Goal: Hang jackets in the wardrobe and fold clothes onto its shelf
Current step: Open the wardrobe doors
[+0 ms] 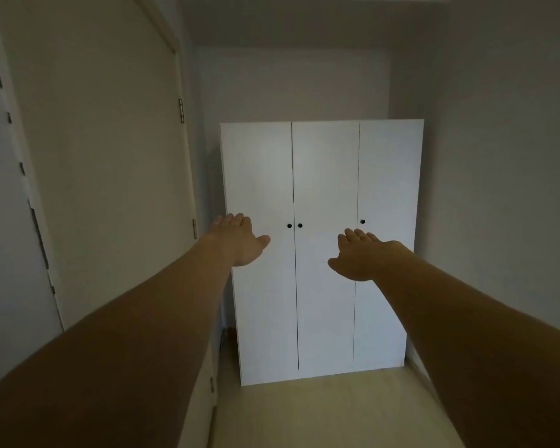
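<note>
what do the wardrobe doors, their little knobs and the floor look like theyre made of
Wardrobe doors: smooth matte white panels, probably laminated or painted board; flat faces, no grain, thin straight seams.
Knobs: small, round, black; metal or plastic, too small to tell.
Floor: pale beige and smooth, likely laminate or light wood; the dim light hides any grain or joints.

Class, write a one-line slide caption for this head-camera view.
Both open hands, left and right, reach toward a closed white three-door wardrobe.
</note>
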`<control>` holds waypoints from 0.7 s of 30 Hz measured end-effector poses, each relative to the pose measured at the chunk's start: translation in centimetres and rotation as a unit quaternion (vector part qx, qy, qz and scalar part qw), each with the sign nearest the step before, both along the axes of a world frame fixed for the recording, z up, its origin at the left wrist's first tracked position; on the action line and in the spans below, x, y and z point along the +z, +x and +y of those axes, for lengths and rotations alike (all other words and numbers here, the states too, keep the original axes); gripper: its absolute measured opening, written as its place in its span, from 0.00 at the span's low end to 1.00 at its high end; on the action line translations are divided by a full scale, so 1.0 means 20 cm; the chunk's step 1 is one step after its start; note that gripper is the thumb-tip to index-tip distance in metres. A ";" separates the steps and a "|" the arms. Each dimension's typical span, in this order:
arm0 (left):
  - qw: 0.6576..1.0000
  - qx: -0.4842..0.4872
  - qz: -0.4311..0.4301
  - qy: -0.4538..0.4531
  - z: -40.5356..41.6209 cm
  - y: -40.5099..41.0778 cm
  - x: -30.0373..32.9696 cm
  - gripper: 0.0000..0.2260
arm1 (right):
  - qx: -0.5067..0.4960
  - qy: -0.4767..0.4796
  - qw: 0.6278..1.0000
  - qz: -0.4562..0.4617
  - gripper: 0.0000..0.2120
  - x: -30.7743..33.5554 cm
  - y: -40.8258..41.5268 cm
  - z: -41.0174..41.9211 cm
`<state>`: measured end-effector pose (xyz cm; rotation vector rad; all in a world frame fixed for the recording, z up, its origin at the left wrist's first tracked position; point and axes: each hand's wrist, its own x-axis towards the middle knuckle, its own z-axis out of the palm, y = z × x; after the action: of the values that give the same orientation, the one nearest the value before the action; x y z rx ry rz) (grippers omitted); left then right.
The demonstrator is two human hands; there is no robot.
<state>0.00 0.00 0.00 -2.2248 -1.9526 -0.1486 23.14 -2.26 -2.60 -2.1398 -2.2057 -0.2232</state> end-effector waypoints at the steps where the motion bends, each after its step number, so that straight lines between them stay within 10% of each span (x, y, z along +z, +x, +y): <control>1: 1.000 -0.003 0.004 0.004 0.01 -0.01 0.00 0.33 | -0.001 -0.001 1.000 -0.004 0.30 -0.01 -0.01 0.01; 21: 0.998 -0.032 -0.033 -0.037 0.90 0.04 -0.18 0.31 | 0.034 -0.016 0.998 0.049 0.32 -0.13 0.10 0.95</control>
<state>0.78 18.02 -3.51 -2.3589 -1.9519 -0.1612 25.10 16.73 -5.22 -2.0402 -2.2367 -0.0779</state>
